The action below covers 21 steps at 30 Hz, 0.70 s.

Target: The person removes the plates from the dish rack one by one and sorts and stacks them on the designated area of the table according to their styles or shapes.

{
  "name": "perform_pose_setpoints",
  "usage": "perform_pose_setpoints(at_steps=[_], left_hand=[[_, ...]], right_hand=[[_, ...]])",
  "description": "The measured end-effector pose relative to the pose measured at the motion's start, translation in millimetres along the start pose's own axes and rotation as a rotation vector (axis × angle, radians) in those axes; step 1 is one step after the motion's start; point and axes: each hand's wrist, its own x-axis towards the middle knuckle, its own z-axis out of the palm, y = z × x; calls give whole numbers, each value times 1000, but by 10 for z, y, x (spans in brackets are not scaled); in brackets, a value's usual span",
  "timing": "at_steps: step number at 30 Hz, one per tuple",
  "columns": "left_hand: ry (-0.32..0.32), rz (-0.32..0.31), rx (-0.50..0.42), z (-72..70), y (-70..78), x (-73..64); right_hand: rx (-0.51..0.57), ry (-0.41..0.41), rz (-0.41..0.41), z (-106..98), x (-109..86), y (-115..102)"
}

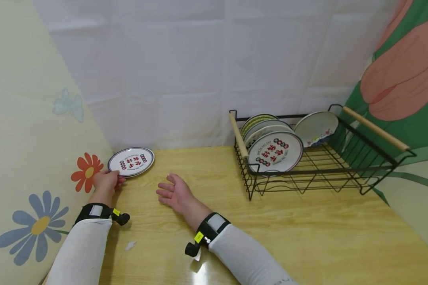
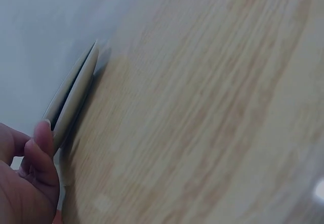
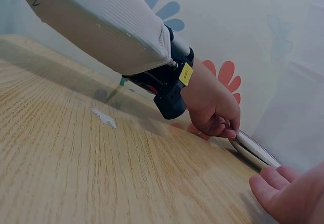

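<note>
At the far left of the table, against the wall, lies a white oval-looking plate (image 1: pixel 131 162) with red lettering and a dark rim. My left hand (image 1: pixel 106 183) pinches its near-left edge, the thumb over the rim. Two plate edges (image 2: pixel 76 92), one on the other, appear in the left wrist view beside the fingers. Palm turned up and fingers loosely extended, my right hand (image 1: pixel 178 196) is held to the right of the plates, apart from them and holding nothing. In the right wrist view its fingertips (image 3: pixel 273 178) appear near the plate rim (image 3: pixel 255 150).
A black wire dish rack (image 1: pixel 324 171) with wooden handles stands at the back right. Several plates lean at its left end, a lettered plate (image 1: pixel 276 152) foremost; a flowered plate (image 1: pixel 315 128) leans farther right. A white scrap (image 1: pixel 130 246) lies on the wooden table (image 1: pixel 271 229).
</note>
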Motion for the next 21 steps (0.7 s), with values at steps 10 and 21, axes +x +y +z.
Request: perform_pose_setpoints(at_steps=[10,21], left_hand=[[-22,-24,85,-24,-7,40],[-22,-85,77,-12,56,-12]], right_hand=[[-22,11,14,-12,10,28],[-23,4,22,-29,-26,25]])
